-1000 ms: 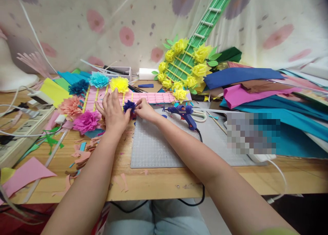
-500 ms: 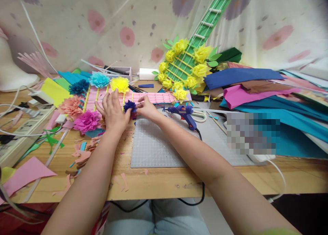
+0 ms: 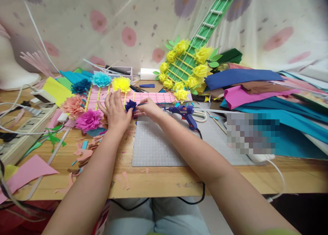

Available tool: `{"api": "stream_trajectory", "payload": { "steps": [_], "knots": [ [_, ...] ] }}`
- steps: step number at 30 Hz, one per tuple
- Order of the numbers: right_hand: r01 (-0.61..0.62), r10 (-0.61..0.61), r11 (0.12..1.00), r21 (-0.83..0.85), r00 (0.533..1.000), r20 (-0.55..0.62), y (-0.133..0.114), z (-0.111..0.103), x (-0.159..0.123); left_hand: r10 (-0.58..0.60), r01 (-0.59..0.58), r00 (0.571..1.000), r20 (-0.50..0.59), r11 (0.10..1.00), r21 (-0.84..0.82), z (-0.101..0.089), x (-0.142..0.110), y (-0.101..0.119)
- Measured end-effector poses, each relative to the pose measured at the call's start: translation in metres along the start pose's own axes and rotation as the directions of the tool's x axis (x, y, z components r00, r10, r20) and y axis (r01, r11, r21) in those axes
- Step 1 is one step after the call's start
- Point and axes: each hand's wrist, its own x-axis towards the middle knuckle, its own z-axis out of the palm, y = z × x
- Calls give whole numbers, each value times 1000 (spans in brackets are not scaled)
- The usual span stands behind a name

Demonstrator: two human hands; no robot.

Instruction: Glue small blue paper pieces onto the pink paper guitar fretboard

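Several flowers already ring the pink guitar; navy flower at its near edge, perhaps not yet fixed! Left hand splayed, thumb against it; right hand at its right, grip unclear.

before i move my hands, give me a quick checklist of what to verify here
1. Left grip at blue flower: ok, seems to touch it.
2. Right grip touching blue flower: cannot tell, fingers are close beside it.
3. Glue gun on mat: ok, lying there.
4. Glue gun clear of right grip: not ok, nozzle looks close.
5. Cord free of right forearm: cannot tell, partly hidden.
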Motion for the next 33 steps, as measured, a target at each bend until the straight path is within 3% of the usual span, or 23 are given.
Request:
{"api": "stream_trajectory", "payload": {
  "steps": [5, 10, 15, 17, 19, 21, 23, 28, 33],
  "knots": [
    [26, -26, 999, -35, 1000, -3, -4, -4, -5, 29, -30, 999, -28, 999, -14, 2, 0, -1],
    [141, -136, 961, -237, 990, 38, -2, -36, -26, 154, -160, 985, -83, 985, -68, 6, -5, 8],
    [284, -216, 761, -584, 959, 186, 4, -90, -63, 350, -351, 936, -30, 929, -116, 19, -15, 29],
    [284, -130, 685, -671, 954, 271, 3, -114, -78, 407, -399, 913, 40, 907, -135, 25, -19, 35],
    [234, 42, 609, -758, 945, 325, -1, -138, -92, 450, -431, 884, 125, 889, -153, 32, -21, 38],
    [179, 197, 570, -802, 918, 345, -7, -160, -103, 476, -448, 856, 202, 878, -168, 37, -23, 38],
    [132, 257, 534, -835, 916, 309, -14, -178, -109, 490, -457, 834, 255, 871, -178, 41, -25, 37],
    [15, 75, 380, -925, 996, 47, -18, -197, -105, 457, -417, 836, 303, 889, -192, 47, -28, 38],
    [26, -226, 365, -931, 972, -62, 2, -194, -87, 338, -273, 867, 365, 937, -219, 49, -25, 45]
  ]
}}
